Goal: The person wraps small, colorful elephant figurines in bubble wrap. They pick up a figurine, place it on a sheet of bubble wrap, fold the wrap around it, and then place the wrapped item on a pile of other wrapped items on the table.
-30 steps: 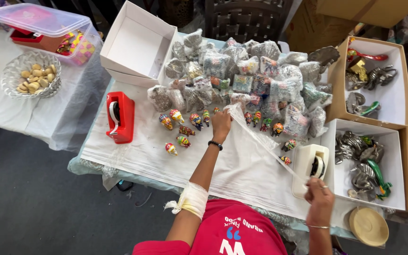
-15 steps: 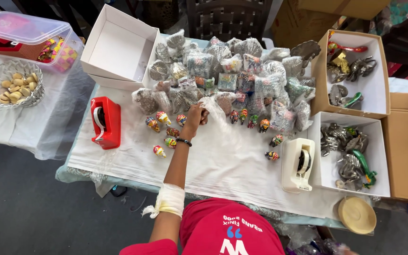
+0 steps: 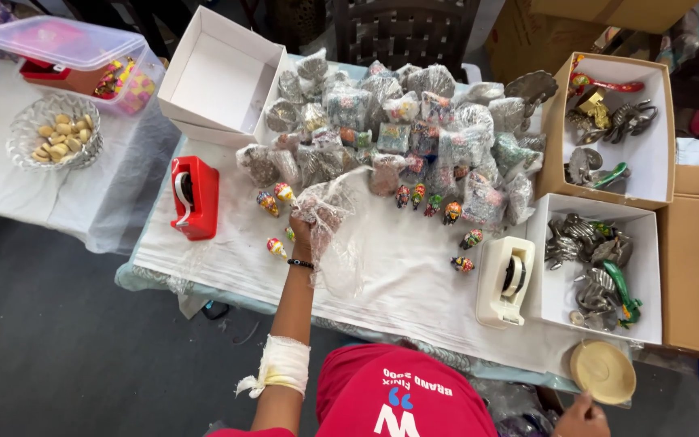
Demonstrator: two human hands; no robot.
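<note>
Head view looks down: my right hand (image 3: 580,417) sits at the bottom edge near a round wooden disc (image 3: 603,371), its grip hidden, so I cannot tell whether it is spread. Farther out, my left hand (image 3: 307,231) pinches a clear plastic bag (image 3: 335,222) over the white-clothed tabletop (image 3: 398,283), among small painted figurines (image 3: 277,247). Beyond lie a red tape dispenser (image 3: 194,197), a white tape dispenser (image 3: 506,279), and a heap of wrapped packets (image 3: 398,133).
</note>
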